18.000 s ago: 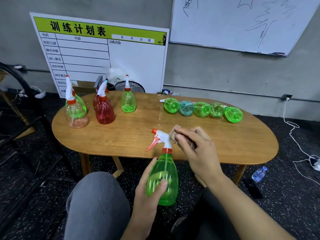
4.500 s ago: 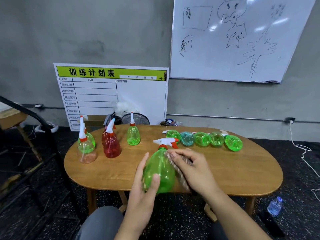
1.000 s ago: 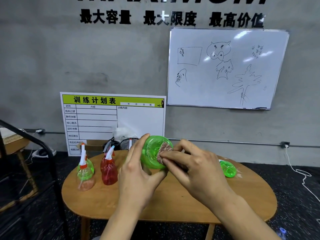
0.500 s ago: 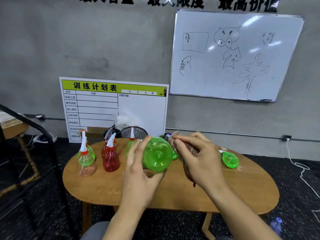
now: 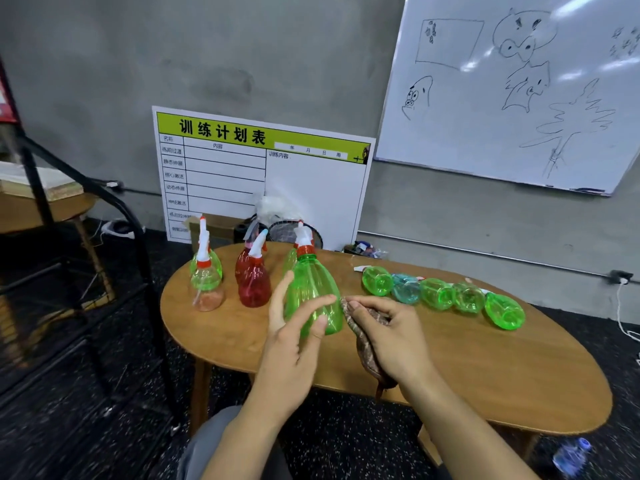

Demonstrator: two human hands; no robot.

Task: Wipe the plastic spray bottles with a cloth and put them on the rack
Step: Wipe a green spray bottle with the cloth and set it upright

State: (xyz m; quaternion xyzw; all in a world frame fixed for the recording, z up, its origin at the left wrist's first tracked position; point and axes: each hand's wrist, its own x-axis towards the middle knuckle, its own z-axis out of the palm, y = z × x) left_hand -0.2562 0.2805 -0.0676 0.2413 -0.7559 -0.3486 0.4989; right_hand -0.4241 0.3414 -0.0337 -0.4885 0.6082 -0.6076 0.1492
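Note:
My left hand grips a green plastic spray bottle with a white and red trigger head, held upright over the oval wooden table. My right hand is closed on a brown mottled cloth, whose upper end meets the bottle's right side. Several spray bottles stand at the table's left end, among them a green-and-orange one and a red one. A row of several bottles lies on its side at the back right, green ones and one blue.
A black metal rack frame stands left of the table. A printed schedule board leans on the wall behind, with a whiteboard above right. A small water bottle lies on the floor at lower right.
The green bottle has swung from base-towards-me to upright. The cloth has come off its base and now sits at its right side. The view has tilted down.

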